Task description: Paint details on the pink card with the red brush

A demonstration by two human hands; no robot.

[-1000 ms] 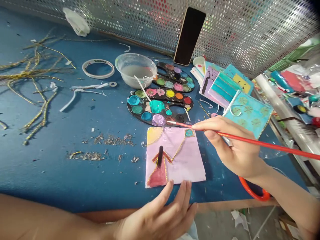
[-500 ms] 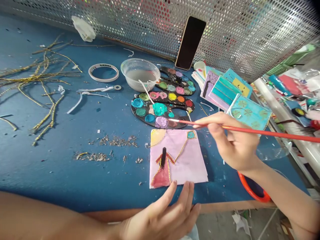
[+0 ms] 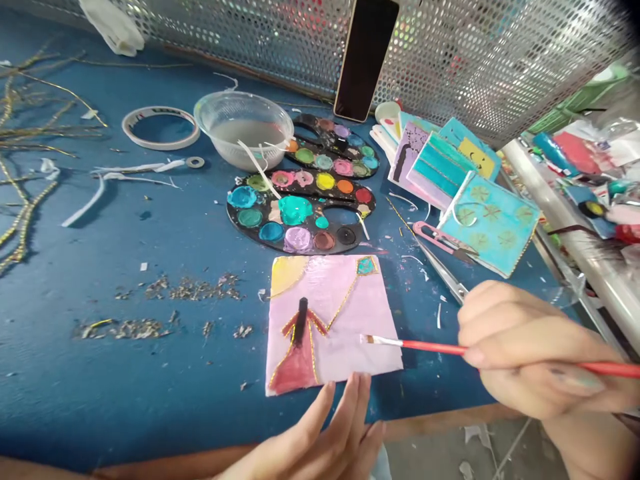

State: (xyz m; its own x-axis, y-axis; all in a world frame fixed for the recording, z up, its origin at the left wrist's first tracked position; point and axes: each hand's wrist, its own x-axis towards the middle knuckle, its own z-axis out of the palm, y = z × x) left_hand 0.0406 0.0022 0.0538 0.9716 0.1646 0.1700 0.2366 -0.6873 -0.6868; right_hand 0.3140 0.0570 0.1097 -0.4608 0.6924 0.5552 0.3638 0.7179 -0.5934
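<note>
A small pink painted card (image 3: pixel 333 320) with a red-robed figure, a yellow sun and a teal kite lies near the blue table's front edge. My right hand (image 3: pixel 530 353) grips a red paintbrush (image 3: pixel 425 346) whose tip hovers over the card's lower right part. My left hand (image 3: pixel 325 440) rests open at the table's edge, fingertips touching the card's bottom edge. Behind the card lie two black paint palettes (image 3: pixel 300 210) with several coloured wells.
A clear bowl of cloudy water (image 3: pixel 244 130), a tape ring (image 3: pixel 160 127) and a phone (image 3: pixel 365 57) leaning on the perforated metal screen stand at the back. Painted cards (image 3: pixel 450 173) and pink snips (image 3: pixel 440 239) lie right; gold cord (image 3: pixel 25 160) and glitter scraps left.
My right hand has drawn the brush back from the palette and lowered its tip over the pink card. The view has shifted left and down. My left hand stays at the card's edge.
</note>
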